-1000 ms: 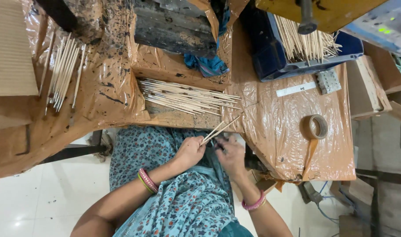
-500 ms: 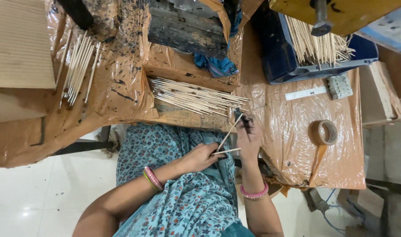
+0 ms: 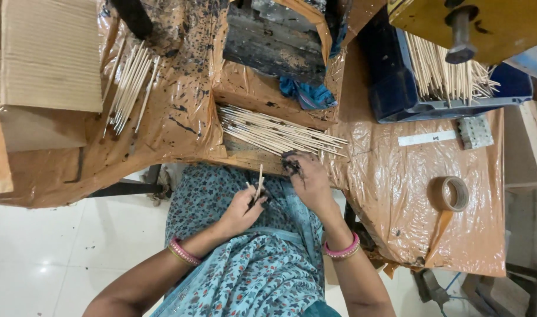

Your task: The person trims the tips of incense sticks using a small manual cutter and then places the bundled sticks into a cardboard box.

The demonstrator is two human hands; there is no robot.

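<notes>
Brown plastic sheeting [image 3: 392,194], crinkled and spattered with black, covers the work table across the middle of the frame, with pale floor tiles at lower left. At centre, the left hand [image 3: 240,210] pinches a few thin sticks [image 3: 259,179] between thumb and fingers, their tips pointing up toward the table edge. Just right of it, the right hand [image 3: 306,179] rests palm down at the table edge, its blackened fingertips touching the near end of a spread pile of sticks [image 3: 277,132]; whether it grips any stick I cannot tell. Both wrists wear pink bangles. Another bunch of sticks [image 3: 129,85] lies at upper left beside a cardboard box [image 3: 51,56]. At upper right a dark blue tray [image 3: 398,88] holds more sticks. A roll of tape [image 3: 455,194] sits at right, below a white ruler [image 3: 427,138].
</notes>
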